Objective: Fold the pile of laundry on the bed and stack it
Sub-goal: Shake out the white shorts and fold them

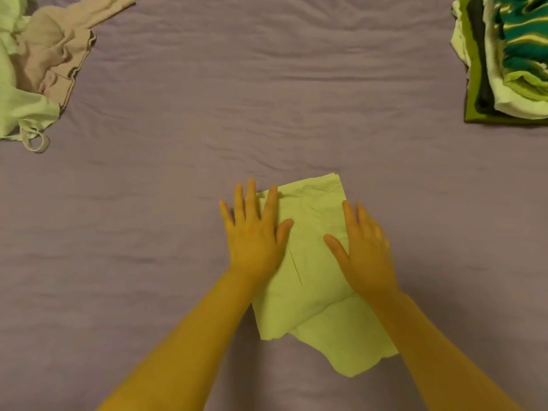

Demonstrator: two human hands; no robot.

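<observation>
Lying in the lower centre of the frame, a pale green folded garment (308,280) rests on the wrinkled lilac bedsheet (207,114), its upper layer a tidy rectangle tilted a little to the right, with a second layer sticking out from under it toward the lower right. The left hand (255,232) lies flat on the garment's upper left edge, fingers straight and spread, some fingertips over the cloth and the outer ones on the sheet beside it. The right hand (367,250) presses flat on the garment's right side, fingers straight and close together, thumb angled inward across the cloth; its outer edge is blurred. Both bare forearms reach up from the bottom of the frame. In the upper left of the frame sits the unfolded pile (38,63): a crumpled beige piece on top of pale green cloth, with a thin strap loop trailing onto the sheet at its lower edge. In the upper right, partly cut by the frame edge, stands a stack of folded clothes (504,60), a teal and yellow patterned piece on top, white, dark grey and olive green layers beneath.
</observation>
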